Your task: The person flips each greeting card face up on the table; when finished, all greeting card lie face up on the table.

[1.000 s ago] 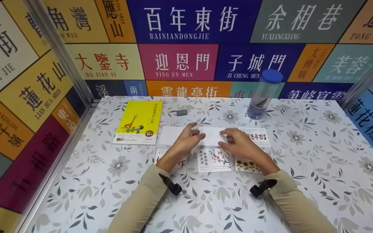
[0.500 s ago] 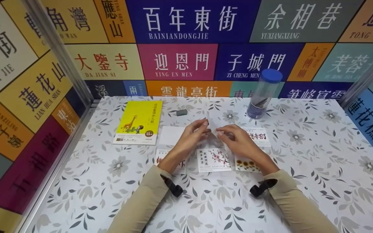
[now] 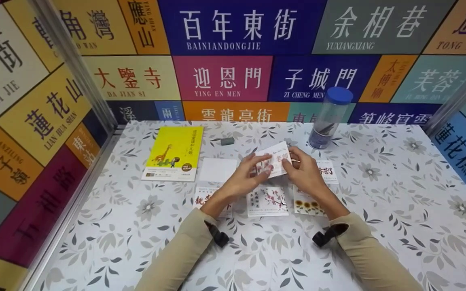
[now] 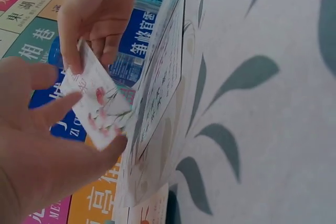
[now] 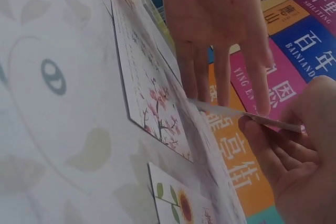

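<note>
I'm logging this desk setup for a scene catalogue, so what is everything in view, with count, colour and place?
held card: 1, white with pink print, lifted off the table between both hands.
blank card: 1, white, flat beside the book.
printed cards: at least 4 flat, white with blossoms, sunflowers or characters, under and near the hands.
book: 1, yellow, rear left of the table.
eraser: 1, grey, behind the cards.
tube: 1, clear with blue cap, upright at the rear.
table: 1, white with grey floral pattern.
left hand: holds the card's left edge.
right hand: pinches its right edge.
</note>
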Action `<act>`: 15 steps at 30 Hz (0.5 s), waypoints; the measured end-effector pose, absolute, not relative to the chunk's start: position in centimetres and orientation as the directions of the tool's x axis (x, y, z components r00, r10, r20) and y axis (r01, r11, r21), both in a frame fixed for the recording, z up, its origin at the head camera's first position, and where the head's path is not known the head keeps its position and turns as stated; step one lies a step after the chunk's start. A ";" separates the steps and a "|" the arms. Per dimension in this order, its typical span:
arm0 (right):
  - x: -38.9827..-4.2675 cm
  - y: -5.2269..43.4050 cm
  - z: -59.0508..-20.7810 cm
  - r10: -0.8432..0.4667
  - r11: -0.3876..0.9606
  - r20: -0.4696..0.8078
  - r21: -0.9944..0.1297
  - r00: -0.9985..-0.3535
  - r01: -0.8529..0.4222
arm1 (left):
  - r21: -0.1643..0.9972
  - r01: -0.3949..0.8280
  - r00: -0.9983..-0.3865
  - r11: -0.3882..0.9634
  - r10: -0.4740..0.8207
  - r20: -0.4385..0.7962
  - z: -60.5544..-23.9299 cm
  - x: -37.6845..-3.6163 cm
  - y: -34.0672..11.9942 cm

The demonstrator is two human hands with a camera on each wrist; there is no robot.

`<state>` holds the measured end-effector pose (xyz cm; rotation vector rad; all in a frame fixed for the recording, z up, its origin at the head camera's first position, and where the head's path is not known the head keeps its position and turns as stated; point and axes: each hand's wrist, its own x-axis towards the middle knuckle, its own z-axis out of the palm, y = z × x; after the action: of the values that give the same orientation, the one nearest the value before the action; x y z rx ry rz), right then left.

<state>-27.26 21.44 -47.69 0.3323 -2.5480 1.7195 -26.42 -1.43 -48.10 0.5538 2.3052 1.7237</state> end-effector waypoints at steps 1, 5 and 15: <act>-27.3 21.5 -47.7 -0.146 0.341 0.147 -0.921 -0.978 -0.189 | 0.949 0.180 -0.921 0.261 0.384 0.069 -48.2 -26.5 -1.5; -27.4 21.7 -48.0 -0.145 0.354 0.088 -0.925 -0.985 -0.135 | 0.949 0.155 -0.960 0.276 0.270 0.078 -48.2 -26.7 -2.1; -26.7 22.0 -49.1 -0.266 0.749 0.057 -0.617 -0.962 -0.243 | 0.706 0.339 -0.926 0.622 0.353 0.134 -48.2 -27.2 -3.2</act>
<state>-26.74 21.97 -49.05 0.4329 -2.9699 1.0397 -27.16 -3.20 -48.18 0.5999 2.8126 1.2192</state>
